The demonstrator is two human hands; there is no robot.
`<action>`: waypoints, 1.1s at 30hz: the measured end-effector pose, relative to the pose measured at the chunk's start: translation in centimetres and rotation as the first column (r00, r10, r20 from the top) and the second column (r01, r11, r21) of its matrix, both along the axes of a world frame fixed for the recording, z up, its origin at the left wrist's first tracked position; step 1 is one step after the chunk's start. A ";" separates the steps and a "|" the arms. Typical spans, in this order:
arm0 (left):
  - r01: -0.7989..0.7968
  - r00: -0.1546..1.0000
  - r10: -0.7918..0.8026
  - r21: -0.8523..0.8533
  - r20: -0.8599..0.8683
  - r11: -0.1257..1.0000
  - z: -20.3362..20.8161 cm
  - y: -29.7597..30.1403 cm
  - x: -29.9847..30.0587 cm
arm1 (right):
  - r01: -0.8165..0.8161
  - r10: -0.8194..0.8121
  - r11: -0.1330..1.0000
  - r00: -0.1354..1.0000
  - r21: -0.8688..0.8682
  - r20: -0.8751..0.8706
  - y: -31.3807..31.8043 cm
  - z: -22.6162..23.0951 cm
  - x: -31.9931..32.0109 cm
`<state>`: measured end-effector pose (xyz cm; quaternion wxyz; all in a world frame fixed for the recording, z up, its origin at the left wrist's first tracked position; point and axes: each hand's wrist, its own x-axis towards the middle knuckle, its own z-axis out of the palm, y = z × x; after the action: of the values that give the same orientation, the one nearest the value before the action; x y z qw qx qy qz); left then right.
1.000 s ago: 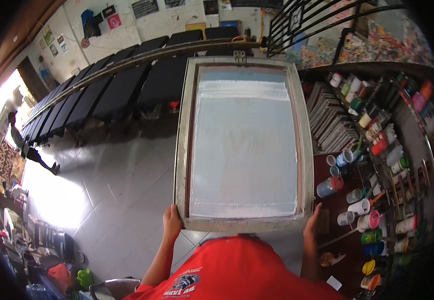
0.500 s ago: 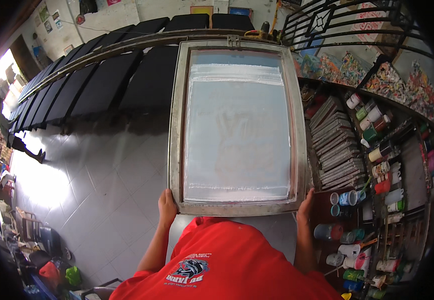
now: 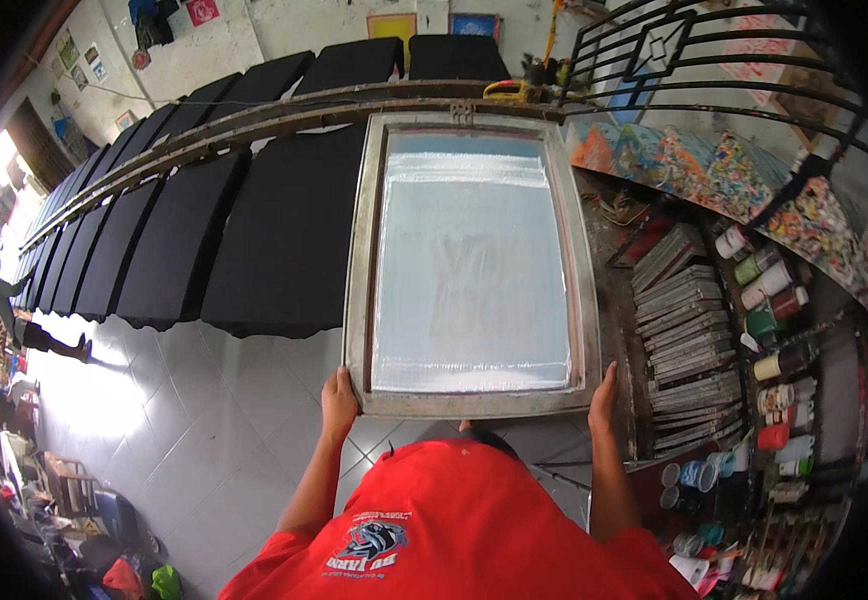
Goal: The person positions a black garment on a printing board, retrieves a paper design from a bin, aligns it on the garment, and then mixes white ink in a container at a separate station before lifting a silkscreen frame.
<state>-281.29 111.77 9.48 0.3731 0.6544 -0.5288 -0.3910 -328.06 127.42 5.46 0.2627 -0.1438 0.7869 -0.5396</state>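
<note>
I hold a large screen-printing frame (image 3: 471, 400) flat in front of me, a pale metal border around a whitish mesh. My left hand (image 3: 338, 392) grips its near left corner and my right hand (image 3: 604, 390) grips its near right corner. The frame's far end reaches a long rail (image 3: 254, 122) that runs along a row of black-covered printing boards (image 3: 284, 230). Under the frame lies the end of that table. My red shirt (image 3: 454, 530) fills the bottom of the picture.
To the right stand stacks of flat frames (image 3: 679, 330) and several paint jars (image 3: 774, 330) on a paint-splattered bench, with a black metal railing (image 3: 714, 70) behind. Grey tiled floor (image 3: 174, 420) lies to the left. A person (image 3: 14, 310) stands far left by a bright doorway.
I have moved forward with the frame toward the table; its far end now reaches the rail and the paint jars have slid to my right.
</note>
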 end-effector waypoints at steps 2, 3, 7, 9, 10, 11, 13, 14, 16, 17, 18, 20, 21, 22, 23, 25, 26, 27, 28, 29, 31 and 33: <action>-0.037 0.999 0.035 0.102 0.023 0.994 -0.3 -2.8 -1.7 | 0.004 -0.004 1.000 1.000 0.001 -0.020 -3.1 -0.2 -2.1; -0.036 0.999 0.034 0.100 0.031 0.994 -0.1 -3.4 -2.4 | 0.010 -0.010 1.000 1.000 0.009 -0.027 -4.1 -0.1 -2.8; -0.022 0.999 0.023 -0.007 0.037 1.000 -0.5 -7.3 -5.0 | -0.007 0.007 0.999 1.000 0.044 0.007 -8.7 1.7 -4.3; -0.017 1.000 0.017 -0.025 0.001 1.000 -0.5 -8.9 -6.6 | 0.006 -0.007 0.999 1.000 0.047 0.014 -10.5 1.8 -5.8; -0.024 0.999 0.023 -0.008 -0.039 1.000 -0.5 -9.5 -7.3 | 0.024 -0.024 0.999 1.000 0.045 0.011 -10.9 1.4 -6.2; -0.027 0.997 0.028 0.010 -0.073 1.000 -0.3 -9.8 -7.7 | 0.041 -0.042 0.998 0.999 0.045 0.011 -11.6 1.0 -6.7; -0.010 0.999 0.013 0.079 -0.039 0.997 0.4 -10.2 -7.9 | 0.037 -0.037 0.998 0.999 0.060 0.002 -11.8 0.5 -7.3; 0.003 1.000 0.000 0.104 -0.028 0.995 0.8 -10.5 -8.2 | 0.035 -0.035 0.997 0.999 0.066 -0.004 -11.8 0.7 -7.3; -0.011 0.998 0.017 0.094 -0.057 0.995 -1.5 -10.7 -7.4 | 0.017 -0.016 0.996 1.000 0.083 -0.012 -12.1 1.0 -7.4; -0.025 0.997 0.031 0.081 -0.073 0.996 -2.4 -10.8 -7.0 | 0.006 -0.005 0.996 1.000 0.091 -0.012 -12.4 1.1 -7.2; -0.025 0.999 0.027 0.075 -0.029 0.997 -2.0 -11.0 -7.1 | 0.008 -0.008 0.995 1.000 0.097 -0.003 -12.3 1.0 -7.1; -0.025 0.998 0.020 0.071 0.064 0.997 -1.1 -11.3 -7.0 | 0.002 -0.002 0.994 1.000 0.112 0.001 -12.5 0.9 -7.1; -0.028 0.998 0.022 0.101 0.059 0.995 -0.6 -11.5 -7.0 | 0.002 -0.002 0.993 1.000 0.120 0.004 -12.6 0.9 -7.2; -0.031 0.998 0.024 0.130 0.054 0.991 -0.2 -11.7 -7.2 | -0.001 0.000 0.992 1.000 0.129 0.008 -12.7 0.8 -7.2; -0.033 0.999 0.025 0.158 0.048 0.987 0.3 -11.9 -7.3 | -0.004 0.002 0.990 1.000 0.138 0.009 -12.8 0.8 -7.2; -0.022 0.998 0.013 0.142 0.067 0.990 1.5 -12.2 -7.7 | -0.008 0.006 0.990 1.000 0.144 0.013 -12.8 0.8 -7.3; -0.021 0.997 0.011 0.134 0.076 0.991 1.7 -12.4 -7.9 | -0.008 0.005 0.990 1.000 0.140 0.017 -13.2 1.4 -6.9; -0.018 0.997 0.008 0.131 0.080 0.991 1.7 -12.7 -7.9 | 0.003 -0.004 0.992 1.000 0.130 0.006 -13.5 2.0 -6.5; -0.016 0.996 0.005 0.129 0.084 0.992 1.7 -13.1 -8.0 | 0.013 -0.013 0.993 1.000 0.119 -0.006 -13.6 2.7 -6.2; -0.012 0.996 0.000 0.129 0.090 0.992 1.6 -13.3 -8.0 | 0.026 -0.024 0.994 1.000 0.111 -0.015 -13.7 3.4 -5.9; -0.010 0.993 0.001 0.077 0.118 0.997 0.9 -13.5 -8.1 | 0.029 -0.025 0.994 0.999 0.105 -0.040 -13.9 3.3 -6.2; 0.000 0.993 -0.009 0.081 0.115 0.997 1.1 -13.8 -8.4 | 0.030 -0.025 0.993 0.999 0.112 -0.044 -13.7 2.8 -6.6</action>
<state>-289.74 98.00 10.54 0.3145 0.6892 -0.5346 -0.3745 -334.70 113.76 8.28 0.2459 -0.1295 0.8233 -0.4948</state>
